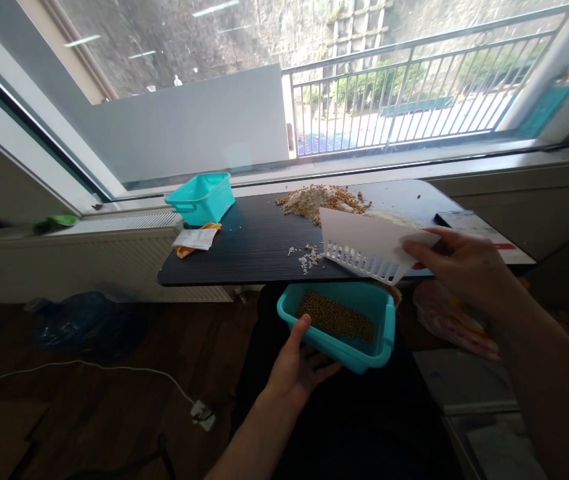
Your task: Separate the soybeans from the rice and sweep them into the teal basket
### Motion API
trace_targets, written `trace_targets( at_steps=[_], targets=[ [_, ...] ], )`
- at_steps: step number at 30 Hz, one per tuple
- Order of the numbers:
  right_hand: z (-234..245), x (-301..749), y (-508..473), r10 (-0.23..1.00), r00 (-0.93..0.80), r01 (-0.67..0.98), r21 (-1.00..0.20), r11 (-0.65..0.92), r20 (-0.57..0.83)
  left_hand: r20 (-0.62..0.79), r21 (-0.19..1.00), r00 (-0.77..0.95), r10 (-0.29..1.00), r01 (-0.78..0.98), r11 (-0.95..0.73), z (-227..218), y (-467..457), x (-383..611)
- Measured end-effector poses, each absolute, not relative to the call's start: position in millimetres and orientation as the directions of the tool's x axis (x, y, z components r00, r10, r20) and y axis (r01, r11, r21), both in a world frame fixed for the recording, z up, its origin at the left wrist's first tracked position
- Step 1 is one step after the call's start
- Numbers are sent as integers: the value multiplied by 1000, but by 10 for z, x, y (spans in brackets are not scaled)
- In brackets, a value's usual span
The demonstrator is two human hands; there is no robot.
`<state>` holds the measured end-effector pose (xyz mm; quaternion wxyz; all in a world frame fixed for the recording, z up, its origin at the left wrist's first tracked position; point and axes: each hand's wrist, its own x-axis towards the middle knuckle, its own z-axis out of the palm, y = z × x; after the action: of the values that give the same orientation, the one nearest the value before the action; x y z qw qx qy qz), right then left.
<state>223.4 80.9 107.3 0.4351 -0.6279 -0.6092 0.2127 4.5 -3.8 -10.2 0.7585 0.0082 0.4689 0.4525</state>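
My left hand (300, 363) grips the near wall of a turquoise plastic basin (387, 333), thumb over the rim and fingers beneath. The basin sits over my lap, just below the table's front edge, with brown beans (334, 317) across its bottom. In my right hand (457, 253) is a white slotted card (364, 237), pinched at its right end. The card's comb-like lower edge slants over the dark table (249, 250). A few white grains and beans (309, 258) lie by its left tip. Behind it spreads a mixed pile of beans and white grains (319, 200).
A second turquoise basin (204, 200) stands at the table's left back, behind a folded white and orange cloth (197, 240). A flat box (484, 233) lies at the right end. The window (189, 127) borders the back. A cable with a power strip (203, 415) crosses the floor.
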Motion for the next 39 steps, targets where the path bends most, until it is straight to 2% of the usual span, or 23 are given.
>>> trace_targets(
  at_steps=[5, 12, 20, 28, 30, 34, 39],
  targets=[
    [1053, 2226, 902, 939, 142, 591, -788, 175, 315, -698, 442, 157, 699, -674, 592, -87, -41, 45],
    [1074, 2176, 927, 948, 35, 605, -762, 233, 317, -706, 438, 149, 692, -677, 592, -71, -42, 41],
    [1072, 2205, 885, 930, 41, 602, -752, 269, 365, -712, 432, 146, 687, -681, 592, -92, -42, 45],
    [1088, 2175, 780, 964, -62, 559, -791, 248, 259, -718, 440, 139, 682, -668, 600, -83, -27, 31],
    [1097, 2219, 762, 967, -43, 543, -806, 235, 253, -711, 443, 143, 688, -668, 598, -87, -25, 36],
    [1110, 2257, 815, 938, 99, 593, -776, 214, 334, -710, 440, 148, 689, -670, 597, -89, -33, 40],
    [1094, 2166, 964, 929, 53, 639, -728, 250, 366, -708, 439, 141, 692, -680, 588, -67, -38, 39]
  ],
)
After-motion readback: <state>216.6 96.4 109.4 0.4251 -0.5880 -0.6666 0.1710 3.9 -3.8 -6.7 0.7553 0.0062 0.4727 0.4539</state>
